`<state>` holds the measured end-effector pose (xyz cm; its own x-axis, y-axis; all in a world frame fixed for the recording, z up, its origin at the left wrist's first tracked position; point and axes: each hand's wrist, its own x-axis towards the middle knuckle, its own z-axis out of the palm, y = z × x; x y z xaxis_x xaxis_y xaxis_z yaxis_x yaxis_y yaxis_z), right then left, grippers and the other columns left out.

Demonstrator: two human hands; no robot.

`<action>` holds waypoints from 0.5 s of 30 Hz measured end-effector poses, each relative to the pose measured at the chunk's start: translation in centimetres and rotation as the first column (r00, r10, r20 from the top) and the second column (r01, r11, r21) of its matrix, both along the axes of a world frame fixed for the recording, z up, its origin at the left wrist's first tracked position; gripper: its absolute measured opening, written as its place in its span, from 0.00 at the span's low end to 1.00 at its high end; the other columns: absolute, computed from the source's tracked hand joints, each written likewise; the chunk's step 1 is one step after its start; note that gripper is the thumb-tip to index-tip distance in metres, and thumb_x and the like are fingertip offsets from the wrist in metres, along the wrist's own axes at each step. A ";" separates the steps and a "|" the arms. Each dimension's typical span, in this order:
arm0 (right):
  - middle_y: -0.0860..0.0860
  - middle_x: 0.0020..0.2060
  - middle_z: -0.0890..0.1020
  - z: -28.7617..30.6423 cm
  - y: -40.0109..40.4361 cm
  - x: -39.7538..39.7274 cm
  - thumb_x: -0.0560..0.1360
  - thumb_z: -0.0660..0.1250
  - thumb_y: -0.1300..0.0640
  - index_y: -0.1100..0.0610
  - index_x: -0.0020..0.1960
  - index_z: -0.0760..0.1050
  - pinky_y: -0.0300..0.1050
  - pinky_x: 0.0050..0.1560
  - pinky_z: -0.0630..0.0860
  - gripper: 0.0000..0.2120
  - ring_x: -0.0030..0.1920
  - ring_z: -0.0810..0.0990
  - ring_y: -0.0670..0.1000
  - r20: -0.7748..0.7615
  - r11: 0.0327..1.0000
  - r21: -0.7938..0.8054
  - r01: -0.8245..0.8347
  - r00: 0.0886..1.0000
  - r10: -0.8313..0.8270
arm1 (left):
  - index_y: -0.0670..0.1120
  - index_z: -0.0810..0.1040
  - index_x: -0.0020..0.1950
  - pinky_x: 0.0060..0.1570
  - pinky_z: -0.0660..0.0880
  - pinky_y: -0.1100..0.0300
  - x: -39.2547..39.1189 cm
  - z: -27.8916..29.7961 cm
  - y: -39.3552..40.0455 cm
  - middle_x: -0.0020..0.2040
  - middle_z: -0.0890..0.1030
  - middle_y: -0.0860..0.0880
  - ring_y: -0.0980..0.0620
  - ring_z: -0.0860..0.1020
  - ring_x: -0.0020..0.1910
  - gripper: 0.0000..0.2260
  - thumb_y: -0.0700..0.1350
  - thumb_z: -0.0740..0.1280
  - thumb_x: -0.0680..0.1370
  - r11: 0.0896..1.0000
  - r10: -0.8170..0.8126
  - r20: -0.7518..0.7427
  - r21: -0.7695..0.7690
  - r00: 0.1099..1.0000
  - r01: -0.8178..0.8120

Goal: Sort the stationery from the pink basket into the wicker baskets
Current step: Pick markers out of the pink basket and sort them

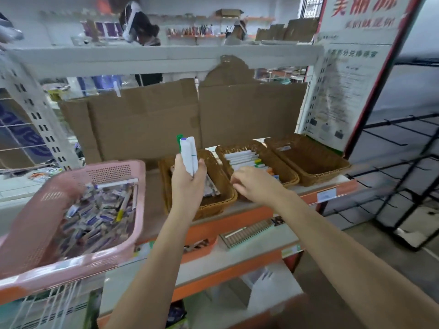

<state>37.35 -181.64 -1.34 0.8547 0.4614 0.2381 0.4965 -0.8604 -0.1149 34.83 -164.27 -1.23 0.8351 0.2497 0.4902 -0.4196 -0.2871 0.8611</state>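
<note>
i have a small bunch of white markers [188,156] upright in my left hand [187,179], fingers curled round their lower ends, coloured caps up; green and purple tips show at the top. the bunch is over the back edge of the left wicker basket [213,205], not yet set down.

my right hand [251,184] reaches over the front rim of the middle wicker basket [282,153]. its fingers look loosely bent and i see nothing in them, though the fingertips are blurred, so i read it as empty and relaxed.

by my judgement the sorting is partly done. the middle basket already holds a neat row of white markers with coloured ends, lying side by side from its back edge toward the front. the left basket has some flat packets on its floor; i cannot tell what they are. the right wicker basket [316,167] is almost bare, with only a small item near its back left corner.

much is left. the pink basket [114,173], at the left end of the shelf [240,210] and tilted toward me, is still well filled with a jumble of small purple and white packets, plus a few loose pens: one white pen along its back rim, another with a yellow end near its right wall.

i judge the markers in my left hand belong with the row in the middle basket, so that is likely the step in hand.

behind the baskets stands a cardboard sheet [166,119].
</note>
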 end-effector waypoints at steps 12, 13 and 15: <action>0.52 0.50 0.76 -3.8 -11.8 6.6 0.81 0.57 0.57 0.58 0.56 0.76 0.41 0.46 0.70 0.11 0.51 0.75 0.51 -0.089 0.984 0.039 0.175 0.981 -0.171 | 0.48 0.66 0.49 0.21 0.62 0.70 8.8 -3.2 -10.9 0.32 0.66 0.51 0.62 0.67 0.24 0.05 0.45 0.61 0.80 0.993 -0.115 -0.072 0.016 0.991 0.116; 0.52 0.51 0.76 -4.1 -12.4 6.9 0.81 0.56 0.56 0.58 0.57 0.76 0.42 0.48 0.71 0.12 0.51 0.75 0.51 -0.103 0.982 0.039 0.186 0.978 -0.181 | 0.48 0.66 0.50 0.22 0.63 0.69 9.4 -3.5 -11.4 0.32 0.67 0.51 0.60 0.67 0.25 0.04 0.46 0.61 0.80 0.994 -0.101 -0.093 0.027 0.991 0.104; 0.52 0.51 0.77 -4.8 -13.5 7.4 0.81 0.56 0.55 0.57 0.57 0.75 0.44 0.50 0.73 0.12 0.52 0.75 0.51 -0.123 0.979 0.034 0.203 0.973 -0.197 | 0.47 0.66 0.53 0.23 0.65 0.65 10.8 -4.0 -12.4 0.33 0.68 0.52 0.57 0.68 0.26 0.06 0.47 0.61 0.80 0.994 -0.087 -0.119 0.053 0.989 0.094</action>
